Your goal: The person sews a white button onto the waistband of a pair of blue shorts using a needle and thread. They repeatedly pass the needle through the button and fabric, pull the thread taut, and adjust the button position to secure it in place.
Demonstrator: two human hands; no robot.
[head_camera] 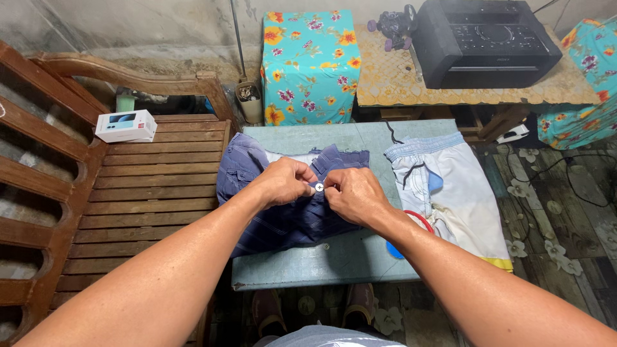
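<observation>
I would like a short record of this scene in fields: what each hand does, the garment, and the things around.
left hand: pinches the waistband of the blue shorts beside the button
right hand: pinches the waistband on the other side of the button
button: small, pale, round, between the fingertips of both hands
blue shorts: dark blue, striped, lying on the small table
small table: grey-green top
white shorts: lying to the right on the table
wooden bench: at the left, with a white box on it
</observation>
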